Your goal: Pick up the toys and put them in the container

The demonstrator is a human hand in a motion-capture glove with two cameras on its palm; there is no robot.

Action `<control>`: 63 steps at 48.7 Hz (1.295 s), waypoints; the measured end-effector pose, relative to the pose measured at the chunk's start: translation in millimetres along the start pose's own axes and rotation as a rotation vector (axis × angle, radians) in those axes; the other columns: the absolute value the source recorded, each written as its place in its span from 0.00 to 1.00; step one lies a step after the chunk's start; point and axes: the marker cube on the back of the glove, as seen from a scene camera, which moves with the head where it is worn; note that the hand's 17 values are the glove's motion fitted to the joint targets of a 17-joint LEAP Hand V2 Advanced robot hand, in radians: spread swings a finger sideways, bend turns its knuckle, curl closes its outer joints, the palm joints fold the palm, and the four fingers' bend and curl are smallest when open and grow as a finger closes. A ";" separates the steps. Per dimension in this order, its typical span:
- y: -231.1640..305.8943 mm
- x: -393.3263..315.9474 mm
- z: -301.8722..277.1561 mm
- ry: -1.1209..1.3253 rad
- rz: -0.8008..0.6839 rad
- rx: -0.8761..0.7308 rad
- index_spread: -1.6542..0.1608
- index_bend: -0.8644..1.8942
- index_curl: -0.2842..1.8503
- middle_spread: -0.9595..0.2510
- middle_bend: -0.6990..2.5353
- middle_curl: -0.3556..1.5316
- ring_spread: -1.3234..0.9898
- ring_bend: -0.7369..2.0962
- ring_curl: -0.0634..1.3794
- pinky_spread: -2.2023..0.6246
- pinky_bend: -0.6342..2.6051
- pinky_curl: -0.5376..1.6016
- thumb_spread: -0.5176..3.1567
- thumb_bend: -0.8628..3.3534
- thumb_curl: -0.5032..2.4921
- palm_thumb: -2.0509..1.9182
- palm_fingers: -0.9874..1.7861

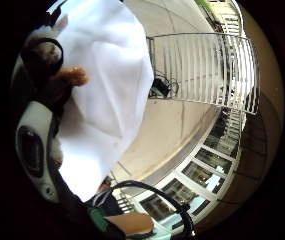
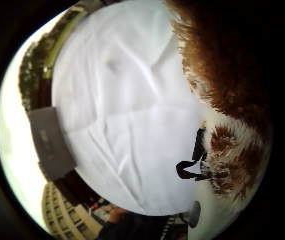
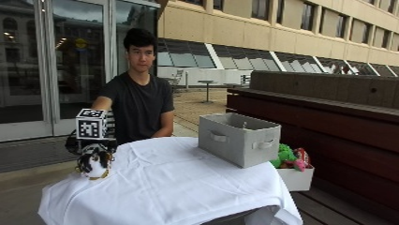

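Note:
At the table's left corner my gloved right hand (image 3: pixel 76 142) grips a brown, white and black plush toy (image 3: pixel 94 162), which hangs just above the white tablecloth (image 3: pixel 181 187). The toy's brown fur (image 2: pixel 222 65) fills one side of the thumb side palm view, close to the palm. A small orange-brown part of the toy (image 1: pixel 71 76) shows in the little finger side view. The grey fabric container (image 3: pixel 240 139) stands open at the table's far right, well away from the hand. It also appears as a grey box (image 2: pixel 52 142) beyond the cloth.
A white bin (image 3: pixel 293 178) with green and red toys sits beside the grey container, off the table's right edge. A dark wooden bench (image 3: pixel 336 112) runs behind it. A white slatted rack (image 1: pixel 207 70) stands on the paving beyond the table.

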 end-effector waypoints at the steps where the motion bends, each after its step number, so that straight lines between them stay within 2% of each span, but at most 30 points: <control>1: -0.1 -0.1 -0.8 -0.003 0.003 0.000 0.73 0.40 0.16 0.49 0.36 0.37 0.40 0.78 0.39 0.60 0.55 0.38 0.48 0.40 0.40 0.80 0.72; 7: -0.3 -2.6 -16.0 -0.051 0.014 0.018 0.73 0.42 0.18 0.45 0.37 0.39 0.40 0.75 0.37 0.60 0.51 0.37 0.49 0.42 0.41 0.80 0.75; 11: 3.9 -6.7 -40.8 -0.082 0.035 0.049 0.73 0.42 0.19 0.44 0.36 0.40 0.39 0.73 0.36 0.60 0.49 0.38 0.42 0.37 0.42 0.75 0.73; 14: 7.3 -11.7 -63.3 -0.097 0.027 0.046 0.73 0.42 0.20 0.43 0.34 0.39 0.39 0.68 0.33 0.61 0.52 0.40 0.39 0.32 0.41 0.69 0.69; 18: 9.9 -18.5 -88.9 -0.096 0.015 0.054 0.72 0.41 0.20 0.43 0.32 0.39 0.38 0.66 0.32 0.62 0.53 0.41 0.36 0.29 0.41 0.67 0.67; 23: 3.8 -31.1 -124.5 -0.083 -0.079 0.165 0.72 0.39 0.20 0.44 0.30 0.39 0.38 0.64 0.31 0.62 0.54 0.42 0.35 0.28 0.41 0.67 0.66; 27: 16.5 -48.3 -156.1 -0.087 0.008 0.090 0.72 0.38 0.20 0.45 0.28 0.39 0.38 0.63 0.31 0.63 0.55 0.42 0.35 0.27 0.42 0.67 0.66; 31: 21.7 -63.9 -179.5 -0.083 -0.052 0.106 0.71 0.37 0.20 0.45 0.28 0.40 0.38 0.63 0.31 0.63 0.55 0.43 0.35 0.27 0.42 0.67 0.66; 35: 26.9 -88.2 -204.3 -0.084 -0.146 0.156 0.71 0.37 0.20 0.46 0.27 0.40 0.38 0.63 0.31 0.63 0.55 0.43 0.35 0.26 0.42 0.67 0.66; 46: 55.9 -168.4 -252.2 -0.088 -0.106 0.180 0.71 0.37 0.20 0.47 0.27 0.41 0.38 0.62 0.33 0.63 0.55 0.43 0.36 0.25 0.43 0.68 0.65; 50: 59.1 -194.1 -264.8 -0.083 -0.148 0.268 0.71 0.37 0.20 0.47 0.27 0.41 0.37 0.62 0.33 0.63 0.55 0.43 0.36 0.25 0.43 0.68 0.65; 63: 112.7 -293.1 -320.8 -0.106 -0.272 0.299 0.71 0.37 0.20 0.47 0.27 0.42 0.37 0.62 0.34 0.62 0.55 0.44 0.37 0.24 0.44 0.68 0.65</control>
